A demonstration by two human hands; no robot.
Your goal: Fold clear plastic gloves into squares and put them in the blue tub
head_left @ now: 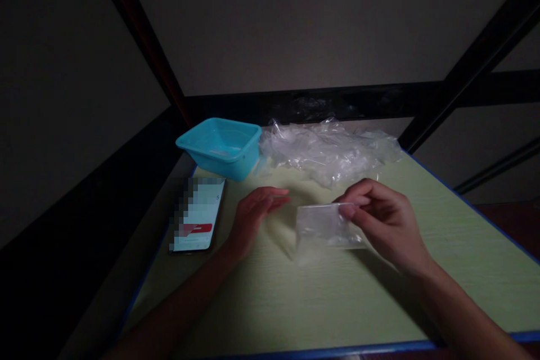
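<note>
fingers clear of the phone [200, 214] at left of frame and the blue bin [230, 169] just above it. left hand [247, 222], left of centre: fingers out, close together, nothing gripped, tips just beside the small clear bag [316, 222]. bag is right of centre, looks lifted off the table [459, 259]; contents unclear. crumpled clear plastic [329, 149] beyond it. right hand [390, 222]: thumb and fingers clamped on the bag's upper right edge. guess: bag-handling step, one side held; next move calls for a light left pinch on the free edge, film looks flimsy
</note>
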